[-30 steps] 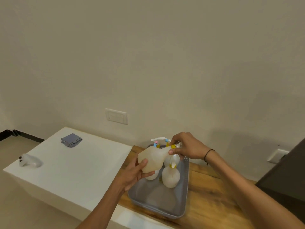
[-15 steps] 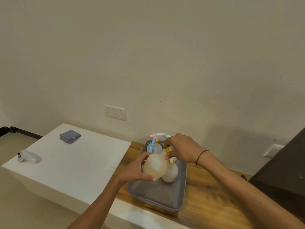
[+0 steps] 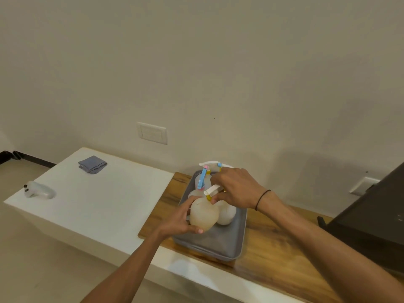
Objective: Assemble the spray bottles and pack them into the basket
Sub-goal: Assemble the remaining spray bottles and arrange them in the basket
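A translucent white spray bottle [image 3: 204, 214] stands nearly upright over the left part of the grey basket [image 3: 218, 246]. My left hand [image 3: 180, 221] grips its round body from the left. My right hand [image 3: 235, 189] pinches the yellow collar and white spray head [image 3: 211, 191] at its neck. Behind it in the basket stand other assembled bottles: one with a blue trigger [image 3: 202, 179] and one round bottle [image 3: 227, 213] partly hidden by my right hand.
The basket rests on a wooden board [image 3: 273, 254] on a white counter [image 3: 98, 202]. A folded grey cloth [image 3: 92, 164] and a white controller [image 3: 39, 190] lie far left. A dark box [image 3: 376, 217] stands at the right.
The held bottle went from tilted on its side to nearly upright and dropped lower into the basket. Both hands kept their grip and moved down with it.
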